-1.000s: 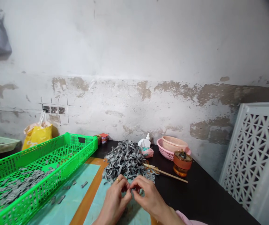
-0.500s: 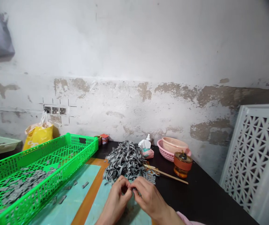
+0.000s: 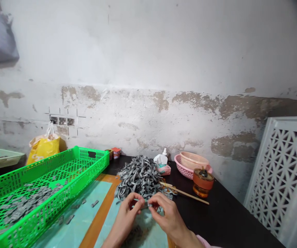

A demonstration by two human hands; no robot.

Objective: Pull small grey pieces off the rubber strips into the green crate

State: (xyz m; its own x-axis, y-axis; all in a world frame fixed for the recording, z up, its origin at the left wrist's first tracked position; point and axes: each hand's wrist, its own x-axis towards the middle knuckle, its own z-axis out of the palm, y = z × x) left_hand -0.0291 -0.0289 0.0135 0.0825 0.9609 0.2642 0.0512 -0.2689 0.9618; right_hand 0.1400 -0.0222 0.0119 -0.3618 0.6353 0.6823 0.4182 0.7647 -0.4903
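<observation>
My left hand [image 3: 129, 213] and my right hand [image 3: 166, 214] are close together above the light-blue sheet, in front of a pile of grey strips [image 3: 139, 177]. Between the fingertips of my right hand is a small grey piece [image 3: 148, 204], pinched by thumb and forefinger. The thumb and forefinger of my left hand curl towards each other beside it; whatever they hold is too small to make out. A few dark pieces lie in shadow under my wrists, partly hidden.
At left a long green plastic crate [image 3: 86, 179] holds many flat grey pieces [image 3: 26, 203]. Loose grey pieces [image 3: 95, 203] lie on the blue sheet [image 3: 86, 210]. Right of the pile are a wooden stick [image 3: 192, 197], an amber jar [image 3: 202, 182], pink baskets [image 3: 184, 169] and a white bottle [image 3: 161, 158].
My hands have moved slightly apart from touching fingertips, leaving a narrow gap with a small grey piece showing at the right fingertips. The whole view has shifted slightly.
</observation>
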